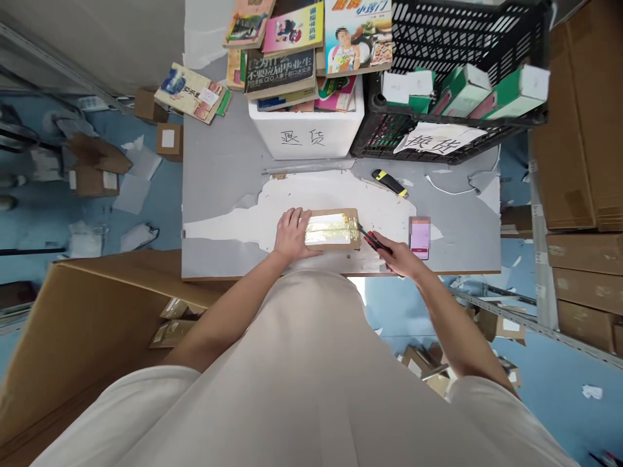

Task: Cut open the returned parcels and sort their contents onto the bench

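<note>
A small brown cardboard box (333, 241) with a white label and shiny clear tape lies flat on the table. My left hand (291, 235) is closed over its left end, with the thumb along the near edge. In my right hand (400, 258) is a black-and-red utility knife (374, 240). Its tip meets the right end of the box, at the taped seam; how deep the tip sits cannot be made out. A smartphone (419, 239) with a pink screen lies just right of my right hand.
A yellow-and-black box cutter (389, 183) lies beyond the box. Behind stand a white bin (306, 139) heaped with books and a black crate (374, 133) holding green-and-white boxes. Another book (187, 91) lies at left. A large open carton (97, 292) stands by my left arm.
</note>
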Available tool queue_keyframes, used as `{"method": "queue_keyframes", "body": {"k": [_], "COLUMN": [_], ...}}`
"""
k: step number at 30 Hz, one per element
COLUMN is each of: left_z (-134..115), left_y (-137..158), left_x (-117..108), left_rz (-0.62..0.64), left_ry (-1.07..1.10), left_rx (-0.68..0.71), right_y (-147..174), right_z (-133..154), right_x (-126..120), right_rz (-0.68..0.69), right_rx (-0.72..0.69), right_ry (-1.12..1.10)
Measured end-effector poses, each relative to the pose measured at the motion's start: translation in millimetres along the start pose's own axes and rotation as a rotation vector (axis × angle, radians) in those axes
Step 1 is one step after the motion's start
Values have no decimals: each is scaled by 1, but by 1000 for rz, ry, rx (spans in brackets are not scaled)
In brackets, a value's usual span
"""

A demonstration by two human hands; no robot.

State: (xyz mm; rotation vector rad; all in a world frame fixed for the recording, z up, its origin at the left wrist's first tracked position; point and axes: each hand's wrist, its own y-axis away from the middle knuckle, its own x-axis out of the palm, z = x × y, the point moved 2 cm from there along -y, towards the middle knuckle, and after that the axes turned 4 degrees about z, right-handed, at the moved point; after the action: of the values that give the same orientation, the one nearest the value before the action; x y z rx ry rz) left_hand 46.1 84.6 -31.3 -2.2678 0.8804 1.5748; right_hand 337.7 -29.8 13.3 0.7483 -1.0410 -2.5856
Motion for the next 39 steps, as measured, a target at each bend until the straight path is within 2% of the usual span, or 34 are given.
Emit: {"method": "queue_keyframes", "body": {"k": [3, 5, 9, 13, 16, 20, 23, 26, 30, 32, 34, 37, 39], "left_z": [0, 0, -3, -6, -7, -8, -8, -8, -7, -8, -10, -14, -17], "left_y": [1, 1, 2, 2, 1, 1, 1, 1, 1, 1, 0, -1, -2], "left_x": [2, 1, 0, 1, 4, 5, 6, 6, 7, 6, 5, 5, 7], "left_rz": [13, 15, 0, 1, -21, -40, -47, -40, -42, -49, -57, -99, -153], "left_ry": [7, 7, -7, -21, -25, -18, -9, -5, -1, 7, 22, 62, 99], "left_rx": [37, 49, -12, -23, -62, -124, -120, -92, -113, -123, -138, -213, -309], "right_y": [1, 1, 15, 29, 27, 35, 43, 33, 21, 34, 56, 76, 66], "right_z": [-9, -9, -2, 15, 28, 32, 34, 45, 49, 40, 27, 8, 0], "right_x": [-10, -13, -11, 8, 31, 53, 58, 61, 69, 70, 67, 60, 63], "right_rz": [102, 93, 42, -77, -176, -183, -170, -166, -113, -114, -189, -362, -403], "right_rx": [8, -18, -11, 6, 81, 151, 169, 205, 211, 183, 153, 85, 3], "right_ry": [63, 107, 217, 522, 747, 798, 805, 821, 795, 759, 695, 435, 102]}}
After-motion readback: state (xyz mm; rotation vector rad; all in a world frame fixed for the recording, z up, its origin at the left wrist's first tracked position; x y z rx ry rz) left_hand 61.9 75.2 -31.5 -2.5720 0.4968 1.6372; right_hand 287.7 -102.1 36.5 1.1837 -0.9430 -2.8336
